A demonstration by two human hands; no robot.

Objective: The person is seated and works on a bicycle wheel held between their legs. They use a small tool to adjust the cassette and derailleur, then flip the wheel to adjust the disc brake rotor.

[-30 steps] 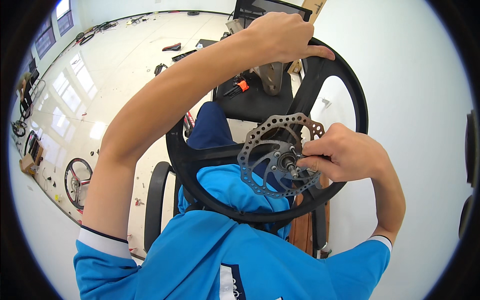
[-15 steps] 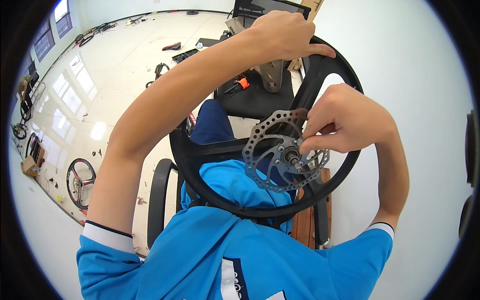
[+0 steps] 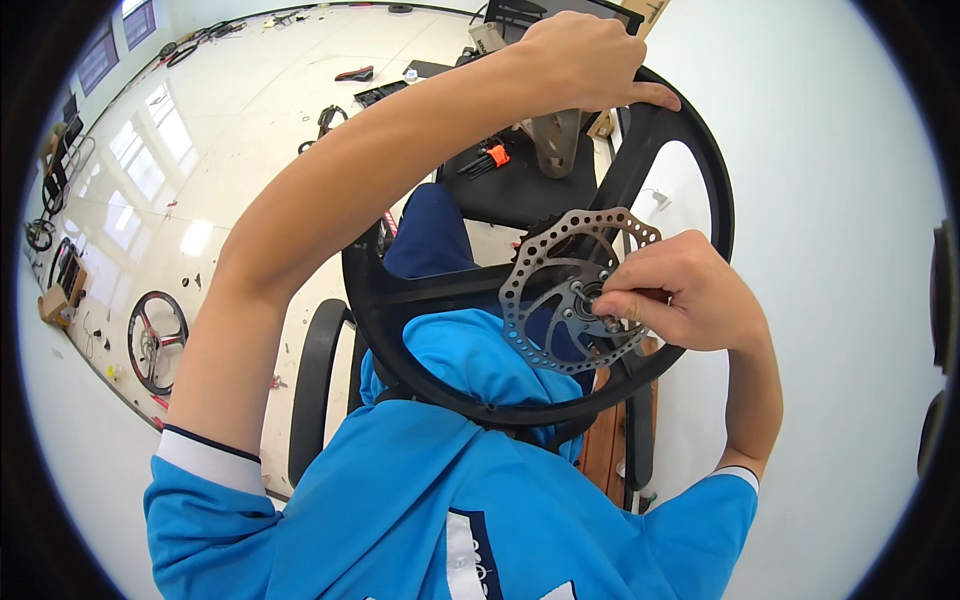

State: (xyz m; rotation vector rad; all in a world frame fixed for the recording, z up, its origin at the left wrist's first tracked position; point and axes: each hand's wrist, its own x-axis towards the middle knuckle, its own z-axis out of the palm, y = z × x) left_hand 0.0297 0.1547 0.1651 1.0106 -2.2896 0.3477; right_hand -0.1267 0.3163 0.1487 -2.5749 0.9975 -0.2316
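A black spoked bicycle wheel (image 3: 420, 296) rests tilted over my lap, its rim close to my belly. On its hub sits a silver brake disc (image 3: 520, 300) full of holes, with the axle end poking out at the centre. My left hand (image 3: 585, 62) grips the far top of the rim, its thumb lying along the near side. Over the disc's middle, my right hand (image 3: 685, 295) is closed in a pinch at the hub bolts beside the axle. Its fingers hide what they hold, if anything.
Ahead stands a black chair seat (image 3: 535, 195) carrying a set of hex keys (image 3: 485, 160) in an orange holder and a grey metal part (image 3: 553, 145). Another wheel (image 3: 157, 342) lies on the floor at left. A white wall (image 3: 840, 300) rises close at right.
My right hand has moved down and toward me, from the upper side of the hub to beside the axle. The wheel has shifted slightly to the right; my left hand still holds its rim.
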